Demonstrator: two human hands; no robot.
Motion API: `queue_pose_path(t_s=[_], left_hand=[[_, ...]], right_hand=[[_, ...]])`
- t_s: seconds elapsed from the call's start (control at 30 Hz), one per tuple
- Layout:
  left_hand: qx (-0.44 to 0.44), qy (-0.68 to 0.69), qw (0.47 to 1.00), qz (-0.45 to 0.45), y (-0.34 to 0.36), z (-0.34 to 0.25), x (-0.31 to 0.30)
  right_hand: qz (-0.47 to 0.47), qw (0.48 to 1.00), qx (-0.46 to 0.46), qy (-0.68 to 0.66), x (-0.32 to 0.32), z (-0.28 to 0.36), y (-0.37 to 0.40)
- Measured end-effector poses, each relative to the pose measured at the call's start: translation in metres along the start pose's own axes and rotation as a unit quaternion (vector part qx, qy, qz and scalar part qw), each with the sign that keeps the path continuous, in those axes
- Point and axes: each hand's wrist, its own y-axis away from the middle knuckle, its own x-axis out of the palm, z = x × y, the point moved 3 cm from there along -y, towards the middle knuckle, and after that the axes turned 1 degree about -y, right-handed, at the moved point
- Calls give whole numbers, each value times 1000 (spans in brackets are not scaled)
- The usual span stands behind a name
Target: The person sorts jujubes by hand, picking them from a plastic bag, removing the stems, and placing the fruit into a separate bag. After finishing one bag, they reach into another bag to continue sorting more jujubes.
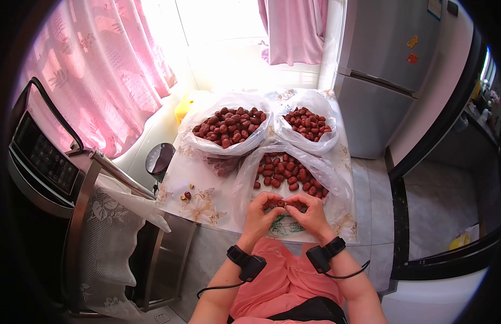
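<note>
My left hand (261, 214) and my right hand (311, 214) meet over the front edge of the table, fingertips pinched together on a small red date (282, 204). Fingers cover most of that date. Just beyond them an opened plastic bag (339, 188) lies spread out, with many loose red dates (285, 168) in it. Behind it on the left stands a large, full plastic bag of dates (227, 127). A smaller bag of dates (307, 124) is at the back right. A few date pieces (187, 194) lie on the tablecloth to the left.
The flowered tablecloth (177, 175) covers the table. On the left are a black appliance (48, 156) and a lace cloth (107, 232). A grey refrigerator (377, 81) stands at the right. Behind the large bag sits a yellow object (183, 108).
</note>
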Motion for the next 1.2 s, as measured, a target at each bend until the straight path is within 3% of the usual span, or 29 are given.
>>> queue_pose_path(t_s=[0.7,1.2], left_hand=[[22,50,999,5,-1,2,0],[-16,50,999,3,0,-5,2]], right_hand=[[2,1000,-19,-15,1,-9,0],[1,1000,-14,0,-1,-3,0]])
